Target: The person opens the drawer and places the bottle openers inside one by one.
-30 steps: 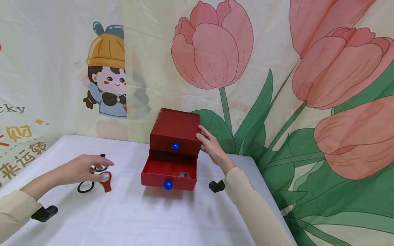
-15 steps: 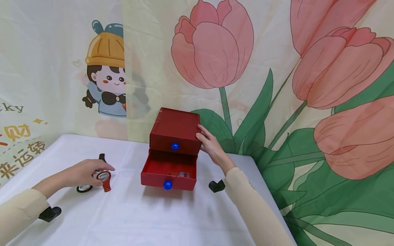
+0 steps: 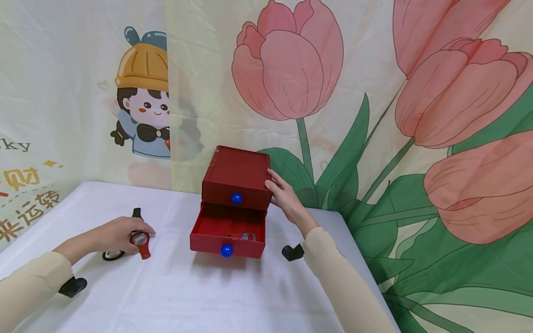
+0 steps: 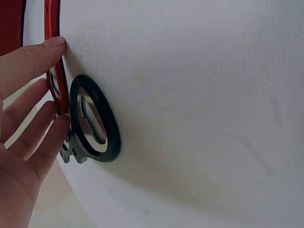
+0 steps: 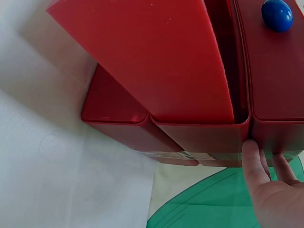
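My left hand [image 3: 118,235] is at the left of the table, its thumb and fingers pinching a red bottle opener [image 4: 51,23] from both sides. Right beside it in the left wrist view is a bottle opener with a black oval rim [image 4: 112,137] and a metal middle. Another black handle [image 3: 137,212] sticks out behind my fingers. A red drawer box [image 3: 239,167] stands at mid-table with its middle drawer [image 3: 208,244] pulled out. A small metal thing [image 3: 248,236] lies inside that drawer. My right hand [image 3: 287,196] rests its extended fingers against the box's right side.
Blue knobs [image 3: 226,250] stick out from the drawer fronts. White cloth covers the table [image 3: 166,296]. Behind it hangs a curtain [image 3: 200,92] printed with tulips and a cartoon figure. A black wrist device [image 3: 293,252] shows beneath the right sleeve.
My left hand has lowered and moved slightly right, its fingers closing on the red bottle opener. The right hand and the drawer box have stayed in place.
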Motion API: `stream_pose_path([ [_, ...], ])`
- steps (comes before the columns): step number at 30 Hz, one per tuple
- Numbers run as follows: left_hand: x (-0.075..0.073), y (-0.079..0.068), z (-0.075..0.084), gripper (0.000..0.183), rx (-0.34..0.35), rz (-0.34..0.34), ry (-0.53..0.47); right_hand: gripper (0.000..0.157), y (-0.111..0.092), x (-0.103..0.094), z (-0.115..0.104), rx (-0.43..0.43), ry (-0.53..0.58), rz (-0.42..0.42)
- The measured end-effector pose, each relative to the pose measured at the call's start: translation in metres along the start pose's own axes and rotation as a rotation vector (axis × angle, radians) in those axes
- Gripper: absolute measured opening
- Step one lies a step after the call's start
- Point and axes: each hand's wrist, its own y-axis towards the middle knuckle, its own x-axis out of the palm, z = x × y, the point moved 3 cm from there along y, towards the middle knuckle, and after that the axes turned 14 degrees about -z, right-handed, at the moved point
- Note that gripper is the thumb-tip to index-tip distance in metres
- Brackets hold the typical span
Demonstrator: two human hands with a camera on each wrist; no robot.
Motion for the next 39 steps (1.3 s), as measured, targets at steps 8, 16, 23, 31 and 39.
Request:
stream_pose_path([
  [8, 0.001, -0.002, -0.001, 0.036, 0.042, 0.027, 0.003, 0.061, 0.001, 0.0, 0.001, -0.001, 0.004, -0.004],
  [16, 0.005, -0.005, 0.0, 0.03, 0.061, 0.025, 0.012, 0.061, 0.001, 0.0, 0.001, -0.001, 0.01, -0.004],
  [23, 0.006, -0.007, 0.003, 0.029, 0.05, 0.042, 0.01, 0.063, 0.001, 0.0, 0.001, -0.006, 0.002, -0.008],
  [31, 0.005, -0.007, 0.005, 0.026, -0.026, 0.079, 0.056, 0.062, 0.002, 0.0, 0.002, -0.001, 0.005, -0.005],
  [39, -0.002, -0.009, 0.01, 0.032, -0.047, 0.105, 0.077, 0.062, 0.0, 0.001, -0.001, -0.003, 0.006, -0.002],
])
